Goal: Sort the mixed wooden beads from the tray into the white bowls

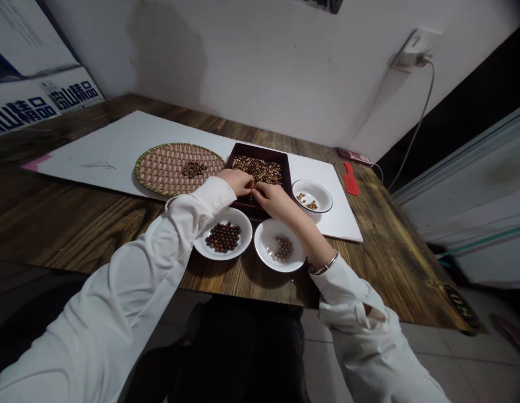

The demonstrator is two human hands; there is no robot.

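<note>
Both hands at work over a bead tray, seen from my head camera. The left hand (238, 182) and right hand (274, 198) meet at the near edge of the dark red tray (260, 148), fingertips drawn together and almost touching each other above the mixed beads (257, 168). They look pinched on a single bead, though at this size I cannot tell whether anything is held.

I judge the step in hand to be picking through the tray's beads by colour. Any next move calls for a fine fingertip grip on one bead and a short carry to the matching dish without spilling.

Three white bowls stand close by. One with dark beads (223, 237) sits under the left forearm. One with pale beads (282, 248) lies below the right wrist, which wears a bangle (324, 266). A third bowl (327, 196), just right of the tray, holds a few tan beads.

A round woven tray (159, 168) with a small heap of beads touches the tray's left side. All rest on a white sheet (95, 151) over the wooden desk (75, 224).

A red comb-like tool (351, 179) lies well apart on the right. The forearms pass over the two near bowls, so a dropped wrist or sleeve could knock them.
</note>
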